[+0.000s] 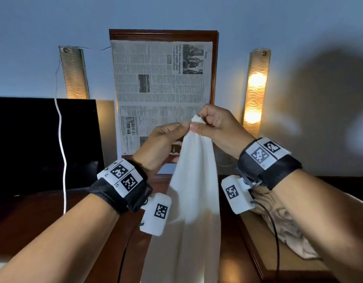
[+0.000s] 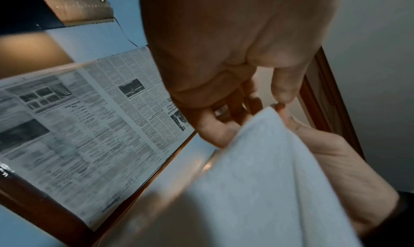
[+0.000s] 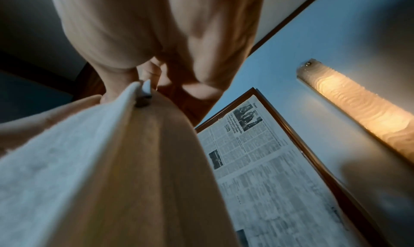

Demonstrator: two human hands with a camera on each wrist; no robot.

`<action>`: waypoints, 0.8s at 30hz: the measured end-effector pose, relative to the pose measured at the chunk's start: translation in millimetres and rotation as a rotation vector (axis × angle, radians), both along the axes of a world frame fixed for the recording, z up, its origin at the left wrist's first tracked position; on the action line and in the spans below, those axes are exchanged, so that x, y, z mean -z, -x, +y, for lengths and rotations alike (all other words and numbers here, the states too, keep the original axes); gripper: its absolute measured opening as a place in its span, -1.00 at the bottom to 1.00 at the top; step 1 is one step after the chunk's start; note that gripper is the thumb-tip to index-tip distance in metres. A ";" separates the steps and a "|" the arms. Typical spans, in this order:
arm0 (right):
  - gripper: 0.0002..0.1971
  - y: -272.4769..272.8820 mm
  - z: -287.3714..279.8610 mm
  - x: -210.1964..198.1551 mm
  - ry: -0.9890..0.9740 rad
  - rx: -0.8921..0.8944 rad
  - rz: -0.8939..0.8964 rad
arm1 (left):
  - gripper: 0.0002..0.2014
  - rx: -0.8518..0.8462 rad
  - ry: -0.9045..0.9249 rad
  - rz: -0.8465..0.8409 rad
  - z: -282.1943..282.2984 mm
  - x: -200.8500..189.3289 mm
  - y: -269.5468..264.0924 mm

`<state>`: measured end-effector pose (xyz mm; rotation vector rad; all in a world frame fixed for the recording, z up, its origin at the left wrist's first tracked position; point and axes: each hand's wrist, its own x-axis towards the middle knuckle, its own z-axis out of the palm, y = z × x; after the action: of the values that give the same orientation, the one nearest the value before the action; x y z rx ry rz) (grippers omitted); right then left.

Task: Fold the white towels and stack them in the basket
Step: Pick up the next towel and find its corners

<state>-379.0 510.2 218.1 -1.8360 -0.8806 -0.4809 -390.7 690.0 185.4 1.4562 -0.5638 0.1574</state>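
Before the framed newspaper (image 1: 162, 94), left hand (image 1: 162, 144) and right hand (image 1: 217, 127) pinch the soft white towel (image 1: 195, 190) by its top; it hangs in long folds.

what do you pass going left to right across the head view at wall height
dark screen → unlit lamp → framed newspaper → lit lamp; lower down, left hand → towel → right hand

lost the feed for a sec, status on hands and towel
Both hands, left hand and right hand, pinch the towel top, held up, hanging unfolded. More cloth lies at right. Basket not seen. Nothing blocking.
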 end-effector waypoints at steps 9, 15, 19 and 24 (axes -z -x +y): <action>-0.79 -20.6 -20.9 22.4 0.122 0.017 0.011 | -0.56 0.138 -0.147 0.111 0.0 24.2 -22.4; -0.83 -40.3 -36.4 45.0 0.065 0.031 0.111 | -0.72 0.102 -0.249 -0.006 -24.7 37.1 -39.9; -0.79 -63.1 -54.4 87.5 -0.042 0.041 0.283 | -0.84 -0.127 -0.333 -0.129 -34.2 46.0 -65.7; -0.80 -85.2 -66.4 91.9 -0.083 0.051 0.210 | -0.77 -0.039 -0.443 -0.065 -51.0 58.1 -86.3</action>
<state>-293.7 443.8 126.2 -1.7986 -0.6637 -0.3428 -304.4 639.0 127.3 1.8980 -0.6505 0.1141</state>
